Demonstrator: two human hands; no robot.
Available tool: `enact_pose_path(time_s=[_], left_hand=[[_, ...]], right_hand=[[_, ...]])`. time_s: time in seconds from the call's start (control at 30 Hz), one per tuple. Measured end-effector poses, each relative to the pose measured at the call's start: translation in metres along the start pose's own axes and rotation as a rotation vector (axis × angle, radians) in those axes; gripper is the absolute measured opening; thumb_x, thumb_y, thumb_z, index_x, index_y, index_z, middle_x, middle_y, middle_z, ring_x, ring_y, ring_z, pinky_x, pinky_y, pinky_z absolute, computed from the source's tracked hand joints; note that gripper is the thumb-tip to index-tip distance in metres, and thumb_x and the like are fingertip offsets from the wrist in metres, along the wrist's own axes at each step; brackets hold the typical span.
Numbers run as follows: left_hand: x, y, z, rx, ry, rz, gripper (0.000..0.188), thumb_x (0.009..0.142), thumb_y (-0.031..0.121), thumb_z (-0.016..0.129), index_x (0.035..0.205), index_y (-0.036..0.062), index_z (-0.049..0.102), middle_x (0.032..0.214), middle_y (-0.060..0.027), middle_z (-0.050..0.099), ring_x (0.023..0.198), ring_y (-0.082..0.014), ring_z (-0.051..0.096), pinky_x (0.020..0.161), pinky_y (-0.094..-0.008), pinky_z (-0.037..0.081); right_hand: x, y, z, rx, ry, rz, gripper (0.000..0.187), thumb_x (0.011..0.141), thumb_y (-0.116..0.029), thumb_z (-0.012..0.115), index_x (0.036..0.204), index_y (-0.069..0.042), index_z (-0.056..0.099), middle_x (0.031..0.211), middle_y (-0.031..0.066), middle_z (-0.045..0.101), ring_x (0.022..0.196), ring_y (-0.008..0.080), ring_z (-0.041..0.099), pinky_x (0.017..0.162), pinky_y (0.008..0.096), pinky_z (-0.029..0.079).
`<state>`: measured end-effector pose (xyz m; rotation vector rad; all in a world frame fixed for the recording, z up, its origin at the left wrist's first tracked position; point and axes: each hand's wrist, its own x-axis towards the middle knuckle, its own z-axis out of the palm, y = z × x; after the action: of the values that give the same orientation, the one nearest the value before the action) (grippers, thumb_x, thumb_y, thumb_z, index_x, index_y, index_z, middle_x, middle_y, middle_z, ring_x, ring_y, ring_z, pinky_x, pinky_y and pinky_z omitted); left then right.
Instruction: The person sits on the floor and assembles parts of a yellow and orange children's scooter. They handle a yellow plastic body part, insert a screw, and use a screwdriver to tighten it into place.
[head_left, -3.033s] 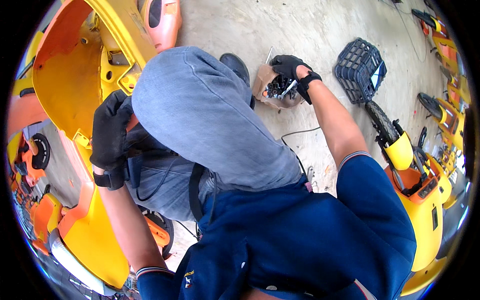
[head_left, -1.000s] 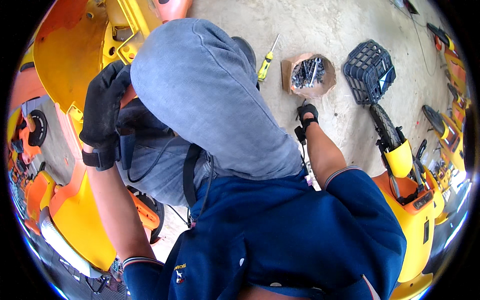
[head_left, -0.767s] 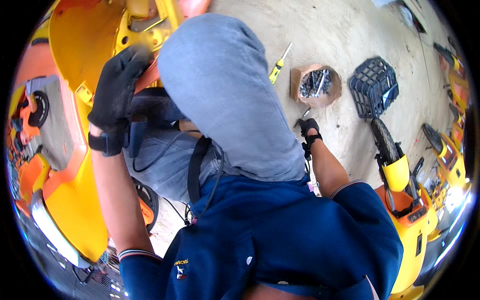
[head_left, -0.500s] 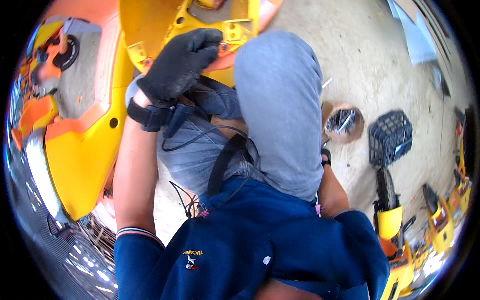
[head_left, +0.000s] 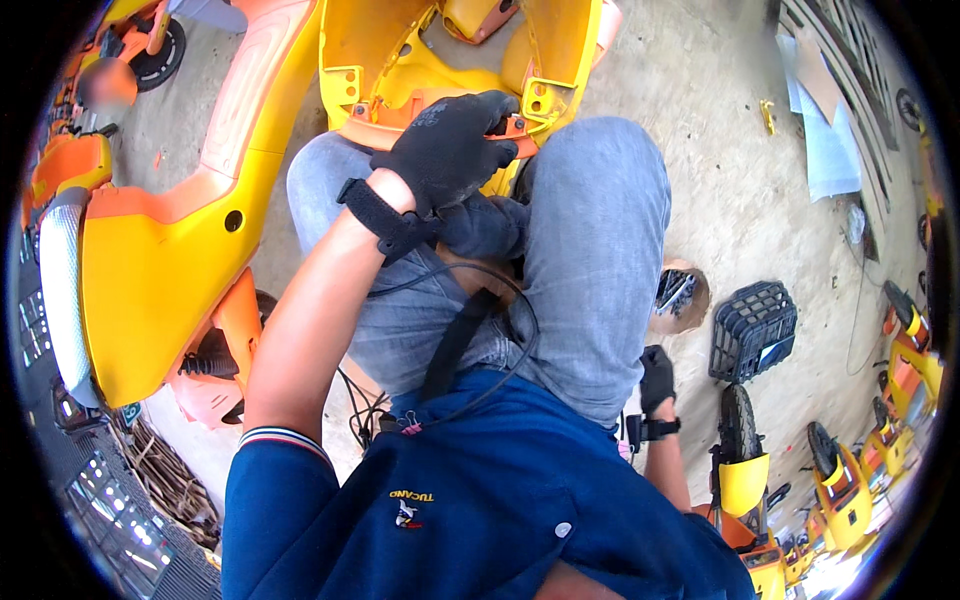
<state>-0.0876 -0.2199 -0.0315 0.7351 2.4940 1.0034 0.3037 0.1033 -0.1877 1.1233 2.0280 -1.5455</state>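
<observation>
A yellow plastic body panel (head_left: 560,105) with an orange crosspiece (head_left: 400,112) stands between my knees at the top of the view. My left hand (head_left: 450,150), in a black glove, rests over the crosspiece. Its thumb and forefinger are bent round the right end, close to a dark bolt. Down by my right hip is my right hand (head_left: 657,378), also in a black glove. My thigh borders it, and its fingers do not show clearly. Just beyond that hand sits a round brown container (head_left: 690,315) of loose metal fasteners.
A black plastic crate (head_left: 755,330) stands on the concrete floor to the right. Yellow scooters (head_left: 742,480) line the lower right. A large yellow-and-orange scooter body (head_left: 150,290) fills the left side. A black cable (head_left: 535,320) loops across my lap.
The view has shifted, bringing the panel further into sight. My right hand has come out from behind my thigh, back toward my hip. My left hand stays at the crosspiece.
</observation>
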Motion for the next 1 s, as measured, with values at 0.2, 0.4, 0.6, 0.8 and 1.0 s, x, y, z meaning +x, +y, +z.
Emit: enact_pose_path(time_s=[0.2, 0.4, 0.6, 0.8, 1.0], left_hand=[[0.001, -0.008, 0.007, 0.049, 0.115, 0.052, 0.032, 0.079, 0.015, 0.072, 0.107, 0.0030, 0.062, 0.086, -0.0173, 0.065, 0.082, -0.0332, 0.065, 0.073, -0.0392, 0.050], [0.000, -0.010, 0.022, 0.031, 0.205, 0.032, 0.029, 0.078, 0.018, 0.071, 0.104, 0.0086, 0.063, 0.087, -0.0179, 0.065, 0.088, -0.0376, 0.064, 0.074, -0.0428, 0.050], [-0.005, -0.003, 0.019, -0.002, 0.274, 0.006, 0.030, 0.078, 0.017, 0.069, 0.106, 0.0080, 0.063, 0.095, -0.0168, 0.067, 0.092, -0.0361, 0.065, 0.076, -0.0432, 0.051], [-0.009, -0.005, 0.027, -0.066, 0.359, 0.021, 0.043, 0.077, 0.016, 0.071, 0.116, 0.0086, 0.057, 0.095, -0.0122, 0.068, 0.092, -0.0333, 0.066, 0.077, -0.0423, 0.051], [-0.008, -0.008, 0.026, -0.075, 0.346, -0.016, 0.050, 0.075, 0.015, 0.073, 0.121, 0.0088, 0.053, 0.093, -0.0129, 0.070, 0.088, -0.0337, 0.067, 0.074, -0.0435, 0.052]], right_hand=[[-0.018, -0.161, -0.046, -0.070, 0.097, -0.390, 0.004, 0.089, -0.009, 0.059, 0.092, -0.007, 0.061, 0.078, -0.0012, 0.058, 0.069, 0.0086, 0.051, 0.062, 0.0238, 0.042], [-0.039, -0.290, -0.039, -0.112, 0.277, -0.518, 0.012, 0.088, -0.006, 0.060, 0.099, -0.003, 0.062, 0.077, 0.0000, 0.059, 0.066, 0.0087, 0.051, 0.060, 0.0240, 0.042], [-0.064, -0.368, 0.012, 0.040, 0.163, -0.711, 0.010, 0.088, -0.005, 0.059, 0.098, -0.003, 0.061, 0.077, -0.0012, 0.058, 0.063, 0.0049, 0.048, 0.056, 0.0206, 0.039], [-0.072, -0.399, 0.047, 0.124, 0.067, -0.712, 0.014, 0.088, -0.005, 0.065, 0.101, -0.002, 0.062, 0.079, -0.0021, 0.059, 0.064, 0.0035, 0.050, 0.055, 0.0177, 0.038], [-0.064, -0.399, 0.072, -0.024, 0.099, -0.766, 0.018, 0.089, -0.006, 0.066, 0.106, -0.003, 0.066, 0.085, 0.0021, 0.066, 0.073, 0.0084, 0.058, 0.066, 0.0218, 0.046]])
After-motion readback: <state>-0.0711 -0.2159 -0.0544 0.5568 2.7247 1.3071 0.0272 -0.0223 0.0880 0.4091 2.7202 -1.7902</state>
